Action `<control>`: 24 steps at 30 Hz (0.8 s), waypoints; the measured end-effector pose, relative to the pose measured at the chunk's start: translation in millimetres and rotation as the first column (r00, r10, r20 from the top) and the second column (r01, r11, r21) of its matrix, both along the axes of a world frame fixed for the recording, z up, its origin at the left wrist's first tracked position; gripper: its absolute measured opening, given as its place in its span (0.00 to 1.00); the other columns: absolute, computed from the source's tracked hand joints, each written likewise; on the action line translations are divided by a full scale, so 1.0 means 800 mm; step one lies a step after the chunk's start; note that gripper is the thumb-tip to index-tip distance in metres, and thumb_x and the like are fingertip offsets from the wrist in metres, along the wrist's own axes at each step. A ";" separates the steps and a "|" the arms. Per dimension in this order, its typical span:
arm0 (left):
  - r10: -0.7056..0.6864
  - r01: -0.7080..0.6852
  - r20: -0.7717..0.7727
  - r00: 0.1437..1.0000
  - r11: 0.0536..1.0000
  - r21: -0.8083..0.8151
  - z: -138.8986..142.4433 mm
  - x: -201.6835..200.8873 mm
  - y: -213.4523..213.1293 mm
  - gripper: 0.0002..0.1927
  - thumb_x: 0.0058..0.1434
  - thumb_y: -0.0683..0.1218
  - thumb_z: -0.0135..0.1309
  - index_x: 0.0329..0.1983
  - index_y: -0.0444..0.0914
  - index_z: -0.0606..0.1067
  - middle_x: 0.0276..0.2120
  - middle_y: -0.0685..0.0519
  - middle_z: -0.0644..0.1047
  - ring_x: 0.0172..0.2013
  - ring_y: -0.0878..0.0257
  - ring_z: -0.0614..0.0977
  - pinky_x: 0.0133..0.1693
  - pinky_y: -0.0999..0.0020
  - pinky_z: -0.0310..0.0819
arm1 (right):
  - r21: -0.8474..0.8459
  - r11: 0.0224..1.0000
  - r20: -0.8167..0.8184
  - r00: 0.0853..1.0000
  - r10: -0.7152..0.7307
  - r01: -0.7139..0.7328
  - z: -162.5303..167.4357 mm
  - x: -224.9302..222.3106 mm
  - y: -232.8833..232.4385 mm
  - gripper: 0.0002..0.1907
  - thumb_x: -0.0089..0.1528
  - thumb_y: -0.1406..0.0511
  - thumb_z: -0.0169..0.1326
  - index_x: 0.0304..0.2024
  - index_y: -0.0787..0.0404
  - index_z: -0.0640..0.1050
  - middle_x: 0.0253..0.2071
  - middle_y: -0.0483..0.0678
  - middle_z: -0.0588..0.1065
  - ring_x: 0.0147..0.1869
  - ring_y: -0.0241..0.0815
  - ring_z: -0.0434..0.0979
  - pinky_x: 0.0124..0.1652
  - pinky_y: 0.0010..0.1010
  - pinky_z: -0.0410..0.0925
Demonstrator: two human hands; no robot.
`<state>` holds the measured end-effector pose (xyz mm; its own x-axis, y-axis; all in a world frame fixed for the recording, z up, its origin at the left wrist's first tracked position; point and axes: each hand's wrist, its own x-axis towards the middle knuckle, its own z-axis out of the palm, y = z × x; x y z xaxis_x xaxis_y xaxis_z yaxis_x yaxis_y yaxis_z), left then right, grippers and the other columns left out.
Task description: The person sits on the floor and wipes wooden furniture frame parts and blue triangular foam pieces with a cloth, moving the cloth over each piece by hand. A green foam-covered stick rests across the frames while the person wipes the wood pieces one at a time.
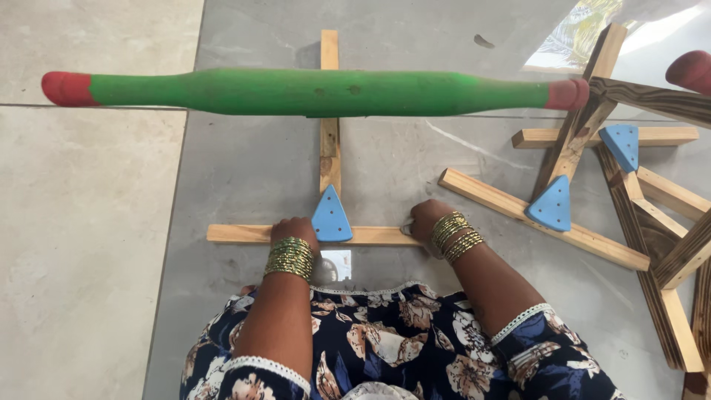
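Note:
A wooden stand lies on the grey floor: a cross bar near me and a long upright strip running away, joined by a blue triangular bracket. A long green bat-shaped piece with red ends sits across the top of the strip. My left hand rests on the cross bar just left of the bracket, fingers curled over the wood. My right hand presses on the bar's right end. Both wrists wear gold bangles.
At the right lie more wooden stands with blue triangular brackets and a dark-grained strip with a red tip. A small white square lies by my lap. A lighter floor slab is on the left.

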<state>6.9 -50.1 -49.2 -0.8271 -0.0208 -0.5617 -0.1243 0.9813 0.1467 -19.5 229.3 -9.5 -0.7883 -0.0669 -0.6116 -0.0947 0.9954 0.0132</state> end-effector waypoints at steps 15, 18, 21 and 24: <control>0.128 -0.118 -0.001 0.992 0.917 0.381 0.044 0.088 0.016 0.44 0.62 0.59 0.54 0.75 0.37 0.52 0.72 0.40 0.58 0.68 0.45 0.67 0.66 0.52 0.63 | -0.362 0.916 -0.076 0.985 0.158 -0.175 -0.087 -0.033 -0.075 0.21 0.58 0.66 0.51 0.54 0.55 0.80 0.51 0.57 0.79 0.56 0.57 0.79 0.58 0.41 0.70; 0.110 -0.065 -0.093 0.990 0.917 0.392 0.027 0.063 0.008 0.41 0.61 0.59 0.56 0.71 0.34 0.56 0.69 0.35 0.58 0.66 0.40 0.65 0.63 0.49 0.63 | -0.130 0.974 -0.012 0.982 0.188 -0.188 -0.052 -0.034 -0.056 0.16 0.61 0.63 0.51 0.50 0.54 0.83 0.51 0.55 0.79 0.57 0.56 0.79 0.57 0.43 0.71; 0.210 -0.182 -0.023 0.977 0.891 0.416 0.015 0.036 0.006 0.34 0.60 0.56 0.53 0.66 0.35 0.64 0.64 0.38 0.68 0.62 0.41 0.74 0.61 0.50 0.70 | 0.012 0.995 -0.015 0.995 0.102 -0.102 -0.035 -0.029 -0.044 0.16 0.64 0.60 0.49 0.47 0.56 0.84 0.50 0.56 0.80 0.57 0.55 0.80 0.56 0.44 0.72; 0.154 -0.163 0.055 0.987 0.918 0.360 0.009 0.022 0.013 0.29 0.62 0.55 0.52 0.63 0.37 0.66 0.60 0.34 0.68 0.60 0.38 0.74 0.60 0.48 0.70 | -0.349 0.934 -0.390 0.918 -0.068 -0.079 -0.045 -0.020 -0.050 0.19 0.56 0.65 0.53 0.49 0.58 0.81 0.46 0.59 0.79 0.52 0.60 0.79 0.52 0.47 0.71</control>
